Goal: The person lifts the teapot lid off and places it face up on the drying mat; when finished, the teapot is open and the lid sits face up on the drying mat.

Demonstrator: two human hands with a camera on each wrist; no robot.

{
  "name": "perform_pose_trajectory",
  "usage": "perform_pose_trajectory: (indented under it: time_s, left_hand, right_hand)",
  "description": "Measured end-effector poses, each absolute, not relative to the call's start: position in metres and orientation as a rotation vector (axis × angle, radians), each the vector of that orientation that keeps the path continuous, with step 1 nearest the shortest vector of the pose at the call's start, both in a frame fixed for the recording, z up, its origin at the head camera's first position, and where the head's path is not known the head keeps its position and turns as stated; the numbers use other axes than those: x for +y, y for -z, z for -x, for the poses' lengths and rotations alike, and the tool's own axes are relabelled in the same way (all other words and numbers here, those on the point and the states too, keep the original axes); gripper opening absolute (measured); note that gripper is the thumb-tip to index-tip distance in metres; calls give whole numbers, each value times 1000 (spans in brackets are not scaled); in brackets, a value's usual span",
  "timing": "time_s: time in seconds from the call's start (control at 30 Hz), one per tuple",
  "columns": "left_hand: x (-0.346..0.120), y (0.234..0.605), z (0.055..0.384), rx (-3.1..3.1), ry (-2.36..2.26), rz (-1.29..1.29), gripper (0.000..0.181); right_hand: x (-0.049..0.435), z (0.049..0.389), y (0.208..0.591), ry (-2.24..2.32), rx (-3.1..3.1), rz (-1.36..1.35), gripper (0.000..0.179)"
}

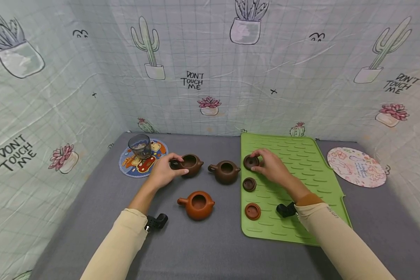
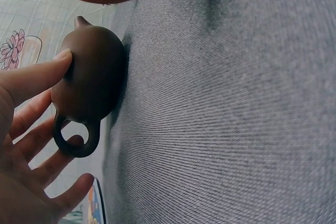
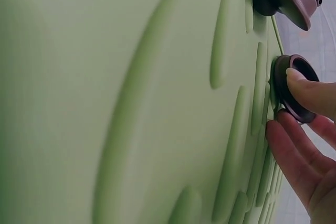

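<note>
My left hand [image 1: 162,171] grips a small dark brown teapot [image 1: 195,170] with no lid on. In the left wrist view, the thumb presses near its rim, the other fingers are behind it, and its ring handle [image 2: 79,151] faces down. On the green mat, my right hand [image 1: 272,167] pinches a dark brown teapot lid [image 1: 251,162] between thumb and fingers. The right wrist view shows this lid [image 3: 283,90] with its hollow underside outward. A second dark brown teapot [image 1: 226,177] stands between the hands, lidless. Nearer me is an open orange-brown teapot [image 1: 198,214].
Along the left part of the green mat [image 1: 297,163] lie another dark lid [image 1: 249,184] and an orange-brown lid [image 1: 252,211]. Back left, a clear glass [image 1: 140,146] stands on a round printed placemat [image 1: 128,168]. A pink oval mat [image 1: 357,168] lies at the right.
</note>
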State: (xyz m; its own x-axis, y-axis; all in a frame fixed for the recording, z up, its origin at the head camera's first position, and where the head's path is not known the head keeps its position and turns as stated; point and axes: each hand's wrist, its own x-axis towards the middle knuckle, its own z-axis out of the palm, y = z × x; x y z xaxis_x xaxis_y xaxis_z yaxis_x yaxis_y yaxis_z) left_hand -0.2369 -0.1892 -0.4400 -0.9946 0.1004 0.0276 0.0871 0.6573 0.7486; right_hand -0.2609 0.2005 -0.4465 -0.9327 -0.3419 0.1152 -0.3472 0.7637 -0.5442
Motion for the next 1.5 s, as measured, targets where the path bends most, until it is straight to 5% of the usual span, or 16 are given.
perform_pose_trajectory:
  time_s: [1.1,1.5]
  left_hand:
    - [-185,433,236,2883,-1179,-218,39]
    - [-175,409,231,2961,-869,-444,88]
  right_hand:
    - [201,252,442,-744,-2913,-594,42]
    - [207,242,423,-570,-2998,-550,74]
